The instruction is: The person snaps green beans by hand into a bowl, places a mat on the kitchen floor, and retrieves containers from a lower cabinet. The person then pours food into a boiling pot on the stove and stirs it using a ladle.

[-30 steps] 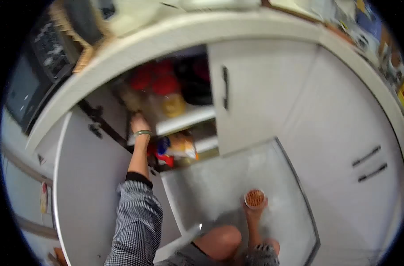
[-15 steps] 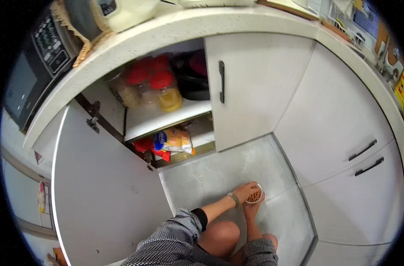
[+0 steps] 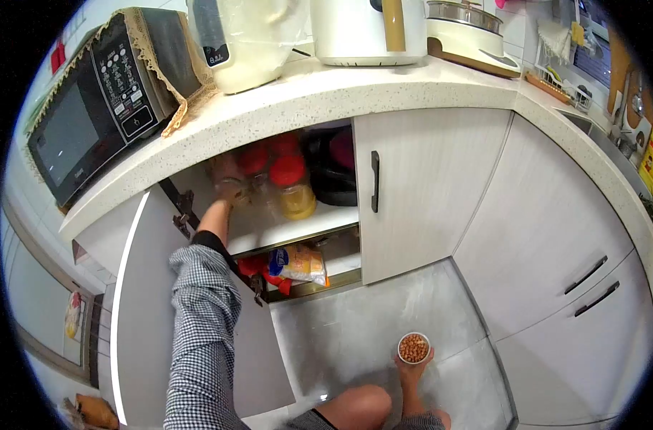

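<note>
My left hand (image 3: 229,190) reaches into the open lower cabinet at the left, beside a dim clear jar; its fingers are too shaded to make out. To its right on the upper shelf (image 3: 269,233) stand jars with red lids, one a red-lidded jar (image 3: 295,190) with yellow contents. Low over the grey floor, my right hand (image 3: 412,370) is closed round a small white bowl (image 3: 414,348) full of reddish-brown nuts.
The cabinet door (image 3: 158,308) stands open at the left. Dark pans (image 3: 333,168) sit beside the jars, and an orange-and-white bag (image 3: 298,263) lies on the lower shelf. A microwave (image 3: 90,115) and white appliances (image 3: 369,32) stand on the counter (image 3: 383,93).
My left hand has left the bowl and moved up and left into the cabinet. My right hand still holds the bowl. The view has tilted up, showing more of the counter.
</note>
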Demonstrator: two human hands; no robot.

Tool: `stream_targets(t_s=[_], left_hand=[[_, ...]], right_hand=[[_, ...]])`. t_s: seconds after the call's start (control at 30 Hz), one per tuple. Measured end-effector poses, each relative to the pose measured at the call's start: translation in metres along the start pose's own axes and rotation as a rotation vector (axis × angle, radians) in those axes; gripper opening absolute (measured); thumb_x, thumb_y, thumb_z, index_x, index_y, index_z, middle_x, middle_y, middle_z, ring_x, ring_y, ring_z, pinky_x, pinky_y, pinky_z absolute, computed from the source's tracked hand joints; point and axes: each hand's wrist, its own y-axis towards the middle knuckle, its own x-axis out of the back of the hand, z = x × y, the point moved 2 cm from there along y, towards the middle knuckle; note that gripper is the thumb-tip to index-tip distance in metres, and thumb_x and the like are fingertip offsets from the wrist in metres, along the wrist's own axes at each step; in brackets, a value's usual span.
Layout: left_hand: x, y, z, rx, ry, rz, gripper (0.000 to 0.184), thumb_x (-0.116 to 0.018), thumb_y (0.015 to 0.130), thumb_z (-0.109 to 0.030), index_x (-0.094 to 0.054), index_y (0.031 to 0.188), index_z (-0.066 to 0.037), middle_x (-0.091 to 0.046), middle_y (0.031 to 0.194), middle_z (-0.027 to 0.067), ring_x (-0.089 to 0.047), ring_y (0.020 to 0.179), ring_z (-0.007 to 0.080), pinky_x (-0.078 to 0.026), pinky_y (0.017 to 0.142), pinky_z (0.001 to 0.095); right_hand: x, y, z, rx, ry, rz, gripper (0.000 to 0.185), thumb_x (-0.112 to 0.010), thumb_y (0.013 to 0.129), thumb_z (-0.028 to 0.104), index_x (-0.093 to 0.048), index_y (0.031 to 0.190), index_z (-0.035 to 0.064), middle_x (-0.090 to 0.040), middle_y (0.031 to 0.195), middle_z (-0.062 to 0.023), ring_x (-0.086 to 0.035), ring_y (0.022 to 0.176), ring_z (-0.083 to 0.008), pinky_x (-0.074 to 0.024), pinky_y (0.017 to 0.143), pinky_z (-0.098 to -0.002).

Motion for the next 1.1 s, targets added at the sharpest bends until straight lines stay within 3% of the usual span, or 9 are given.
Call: stream_targets(t_s=[0.07, 0.17, 0.43, 0.67, 0.8, 0.87, 0.93, 1.03, 1.1], left_hand=[[0.012, 0.003, 0.019, -0.071, 0.078, 0.314, 0.071, -0.066, 0.074, -0.024, -0.039, 0.134, 0.002, -0.037, 0.141, 0.0244, -0.034, 0.130, 0.0400, -0.031, 0.106, 0.0470], [0.021, 0.002, 0.035, -0.128, 0.109, 0.421, 0.075, -0.066, 0.074, -0.025, -0.035, 0.137, 0.000, -0.034, 0.142, 0.0240, -0.031, 0.132, 0.0402, -0.029, 0.106, 0.0491], [0.047, 0.006, 0.043, -0.145, 0.112, 0.445, 0.085, -0.067, 0.074, -0.031, -0.026, 0.143, -0.004, -0.028, 0.147, 0.0229, -0.023, 0.136, 0.0409, -0.024, 0.107, 0.0547], [0.108, -0.060, -0.014, -0.019, 0.014, 0.453, 0.098, -0.068, 0.074, -0.035, -0.011, 0.149, -0.007, -0.015, 0.152, 0.0229, -0.014, 0.139, 0.0436, -0.018, 0.107, 0.0613], [0.208, -0.116, -0.035, -0.014, -0.053, 0.545, 0.102, -0.072, 0.063, -0.034, -0.021, 0.146, -0.003, -0.018, 0.150, 0.0262, -0.019, 0.138, 0.0419, -0.018, 0.105, 0.0622], [0.238, -0.143, -0.036, -0.083, -0.140, 0.331, 0.080, -0.072, 0.058, -0.024, -0.040, 0.128, 0.000, -0.040, 0.131, 0.0233, -0.037, 0.123, 0.0393, -0.028, 0.097, 0.0589], [0.254, -0.155, -0.035, -0.117, -0.242, 0.255, 0.072, -0.072, 0.053, -0.020, -0.044, 0.116, -0.002, -0.044, 0.118, 0.0207, -0.043, 0.111, 0.0377, -0.031, 0.090, 0.0551], [0.279, -0.164, -0.039, -0.167, -0.311, 0.454, 0.071, -0.072, 0.053, -0.018, -0.044, 0.116, -0.003, -0.043, 0.118, 0.0205, -0.042, 0.110, 0.0382, -0.031, 0.089, 0.0552], [0.292, -0.173, -0.042, -0.200, -0.335, 0.545, 0.078, -0.076, 0.049, -0.019, -0.044, 0.118, -0.005, -0.043, 0.117, 0.0187, -0.042, 0.110, 0.0377, -0.032, 0.090, 0.0556]], right_hand=[[0.002, 0.000, 0.005, -0.019, 0.050, 0.021, 0.111, -0.083, 0.057, 0.006, -0.010, 0.141, 0.0041, -0.045, 0.126, -0.0153, -0.049, 0.115, -0.0278, -0.0417, 0.096, -0.0380], [0.006, -0.002, 0.037, -0.034, 0.133, 0.044, 0.110, -0.082, 0.058, 0.005, -0.010, 0.141, 0.0045, -0.044, 0.127, -0.0154, -0.049, 0.115, -0.0273, -0.0422, 0.096, -0.0374], [0.005, -0.003, 0.033, -0.028, 0.282, 0.040, 0.107, -0.080, 0.059, 0.003, -0.010, 0.141, 0.0055, -0.042, 0.126, -0.0142, -0.048, 0.116, -0.0268, -0.0428, 0.095, -0.0379], [0.005, 0.002, 0.038, 0.022, 0.218, -0.001, 0.104, -0.079, 0.058, 0.004, -0.016, 0.140, 0.0044, -0.044, 0.124, -0.0138, -0.049, 0.115, -0.0261, -0.0441, 0.093, -0.0373], [0.000, 0.007, 0.018, 0.030, 0.097, 0.005, 0.103, -0.081, 0.057, 0.006, -0.019, 0.139, 0.0040, -0.047, 0.123, -0.0138, -0.051, 0.113, -0.0261, -0.0442, 0.093, -0.0377], [-0.001, 0.006, 0.016, 0.025, 0.012, -0.012, 0.103, -0.081, 0.056, 0.007, -0.020, 0.139, 0.0039, -0.048, 0.122, -0.0139, -0.051, 0.113, -0.0260, -0.0443, 0.093, -0.0379], [0.002, 0.006, 0.051, -0.001, -0.019, -0.035, 0.103, -0.083, 0.055, 0.009, -0.022, 0.139, 0.0033, -0.049, 0.121, -0.0141, -0.052, 0.112, -0.0261, -0.0445, 0.093, -0.0381], [0.027, 0.011, 0.160, -0.058, -0.052, -0.100, 0.104, -0.086, 0.052, 0.013, -0.027, 0.137, 0.0019, -0.052, 0.120, -0.0145, -0.055, 0.110, -0.0262, -0.0450, 0.092, -0.0383], [0.047, 0.028, 0.238, -0.038, -0.097, -0.002, 0.096, -0.087, 0.057, 0.026, -0.036, 0.133, 0.0004, -0.050, 0.123, -0.0172, -0.052, 0.114, -0.0314, -0.0442, 0.095, -0.0408]])
